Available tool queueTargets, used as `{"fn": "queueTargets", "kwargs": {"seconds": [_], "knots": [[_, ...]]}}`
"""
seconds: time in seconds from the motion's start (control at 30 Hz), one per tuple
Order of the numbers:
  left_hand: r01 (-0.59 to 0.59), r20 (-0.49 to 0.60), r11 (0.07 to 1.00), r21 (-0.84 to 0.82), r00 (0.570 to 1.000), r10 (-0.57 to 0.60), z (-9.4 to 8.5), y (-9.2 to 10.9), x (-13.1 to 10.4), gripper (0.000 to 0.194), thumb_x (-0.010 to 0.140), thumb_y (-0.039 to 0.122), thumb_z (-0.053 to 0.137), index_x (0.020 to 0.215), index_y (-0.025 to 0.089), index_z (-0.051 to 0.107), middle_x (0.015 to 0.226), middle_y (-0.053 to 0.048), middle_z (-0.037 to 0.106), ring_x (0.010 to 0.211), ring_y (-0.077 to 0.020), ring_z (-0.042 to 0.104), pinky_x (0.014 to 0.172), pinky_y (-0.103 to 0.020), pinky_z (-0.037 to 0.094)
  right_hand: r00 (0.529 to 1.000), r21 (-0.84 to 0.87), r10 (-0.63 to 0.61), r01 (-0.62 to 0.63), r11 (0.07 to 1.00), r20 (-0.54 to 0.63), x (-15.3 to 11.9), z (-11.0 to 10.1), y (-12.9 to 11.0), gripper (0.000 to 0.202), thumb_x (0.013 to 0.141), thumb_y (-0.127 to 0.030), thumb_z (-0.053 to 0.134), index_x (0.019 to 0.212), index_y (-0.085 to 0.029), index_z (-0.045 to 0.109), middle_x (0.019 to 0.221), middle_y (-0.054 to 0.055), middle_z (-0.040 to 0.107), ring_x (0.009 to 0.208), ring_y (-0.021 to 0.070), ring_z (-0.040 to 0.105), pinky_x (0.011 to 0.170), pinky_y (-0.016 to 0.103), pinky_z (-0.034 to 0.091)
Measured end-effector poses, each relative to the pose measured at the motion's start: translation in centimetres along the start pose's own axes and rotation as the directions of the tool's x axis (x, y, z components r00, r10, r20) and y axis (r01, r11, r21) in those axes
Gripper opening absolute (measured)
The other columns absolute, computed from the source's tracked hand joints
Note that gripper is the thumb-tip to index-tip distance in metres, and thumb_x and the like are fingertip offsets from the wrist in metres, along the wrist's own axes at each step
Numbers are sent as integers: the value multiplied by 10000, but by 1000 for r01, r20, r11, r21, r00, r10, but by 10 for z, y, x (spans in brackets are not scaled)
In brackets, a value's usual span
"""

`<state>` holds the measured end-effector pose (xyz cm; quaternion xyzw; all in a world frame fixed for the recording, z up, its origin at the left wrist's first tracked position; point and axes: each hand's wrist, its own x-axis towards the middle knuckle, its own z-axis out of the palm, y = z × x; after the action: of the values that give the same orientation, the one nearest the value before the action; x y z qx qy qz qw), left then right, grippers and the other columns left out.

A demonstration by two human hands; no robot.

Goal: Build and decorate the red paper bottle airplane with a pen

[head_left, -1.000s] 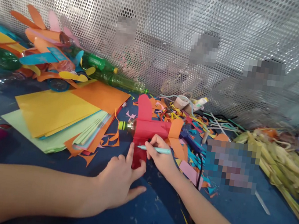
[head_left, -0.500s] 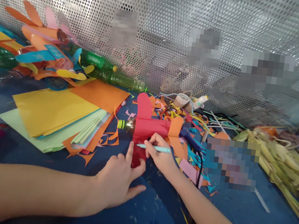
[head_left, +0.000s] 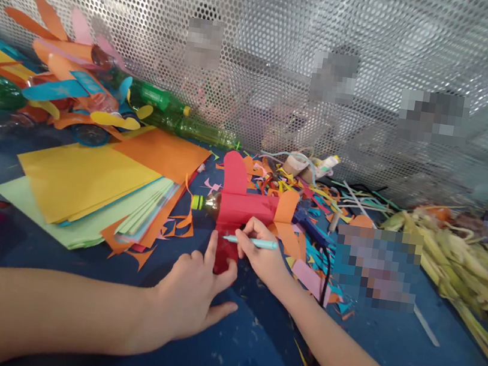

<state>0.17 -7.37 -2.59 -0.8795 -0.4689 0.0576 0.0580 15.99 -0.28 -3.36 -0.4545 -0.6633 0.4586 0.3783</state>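
Mid-scene on the table (head_left: pixel 257 348), the red near wing (head_left: pixel 224 252) of the bottle (head_left: pixel 212 203) was touched by the left hand (head_left: pixel 190 287), fingers spread, seemingly for steadying beneath the pale-blue pen (head_left: pixel 262 244), which was pinched by the right hand (head_left: pixel 262 261).

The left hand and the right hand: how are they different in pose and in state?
The left hand is spread out, while the right hand is closed in a writing grip. The left hand grasps nothing visible; the right hand holds a pale blue pen. Both are bare and at the near red paper flap.
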Motion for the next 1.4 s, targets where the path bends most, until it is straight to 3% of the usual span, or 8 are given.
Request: {"fn": "queueTargets", "kwargs": {"seconds": [1.4], "knots": [[8,25,999,-40,1000,-7,-2,0,0,587,892,622,280,1325,257,434,1412,-270,381,732,-305,617,562,-385,459,999,-45,-26,25,999,-27,0,-2,5,266,885,-284,502,655,-223,383,452,-78,456,431,97,413,483,237,343]]}}
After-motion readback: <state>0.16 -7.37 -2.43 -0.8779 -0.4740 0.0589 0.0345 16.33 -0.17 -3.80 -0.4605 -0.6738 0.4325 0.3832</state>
